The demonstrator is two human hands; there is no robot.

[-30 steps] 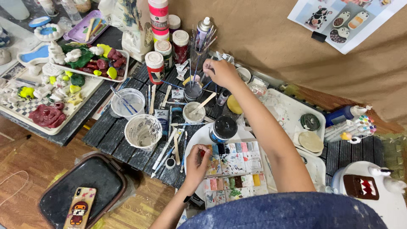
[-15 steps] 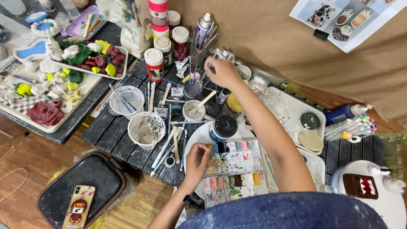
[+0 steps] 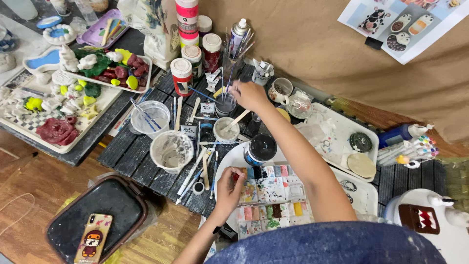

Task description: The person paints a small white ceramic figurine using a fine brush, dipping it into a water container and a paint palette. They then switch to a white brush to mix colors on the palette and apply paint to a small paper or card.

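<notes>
The right hand (image 3: 249, 94) reaches to the far side of the dark slatted desk (image 3: 129, 154) and grips a thin brush (image 3: 228, 84) whose tip enters a small water cup (image 3: 225, 104). The left hand (image 3: 228, 185) rests near the paint palette (image 3: 273, 195), fingers pinched at its left edge; what they pinch cannot be told. A black-lidded jar (image 3: 260, 148) stands just beyond the palette. A white bucket (image 3: 171, 151) sits left of the hands. A phone (image 3: 93, 238) lies on a dark tray (image 3: 97, 205), near left. Painted clay pieces (image 3: 105, 68) fill trays, far left.
</notes>
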